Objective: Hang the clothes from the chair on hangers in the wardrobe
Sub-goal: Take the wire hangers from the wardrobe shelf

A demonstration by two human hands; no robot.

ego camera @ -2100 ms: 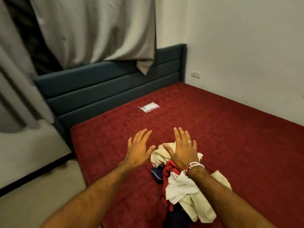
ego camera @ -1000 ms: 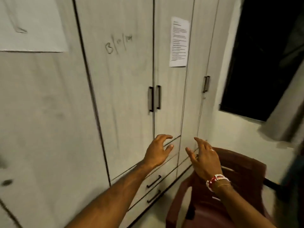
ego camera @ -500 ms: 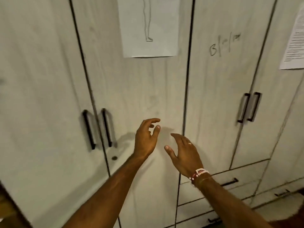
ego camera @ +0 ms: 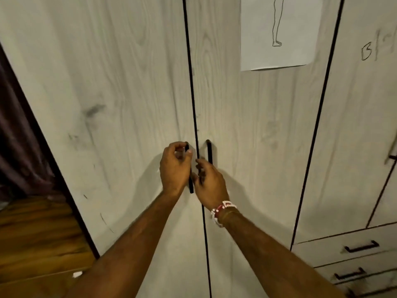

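The pale wood-grain wardrobe (ego camera: pixel 129 93) fills the view, and its two doors in front of me are closed. My left hand (ego camera: pixel 174 168) curls round the black left door handle (ego camera: pixel 191 186), fingers and thumb near its top. My right hand (ego camera: pixel 209 186), with a beaded bracelet at the wrist, hovers just below and right of it. Its fingers are loosely curled beside the right door handle (ego camera: pixel 208 150) and hold nothing. Clothes, chair and hangers are out of view.
A paper sheet with a line drawing (ego camera: pixel 277 33) is stuck on the right door. Further right is another wardrobe door with drawers (ego camera: pixel 361 247) below it. At the left, a dark curtain (ego camera: pixel 15 147) hangs above a brown wooden surface (ego camera: pixel 36 237).
I turned from the bed, where the clothes lay, past the chair to the wardrobe's left pair of doors. Both hands rose to the handles, and the left one has taken hold.
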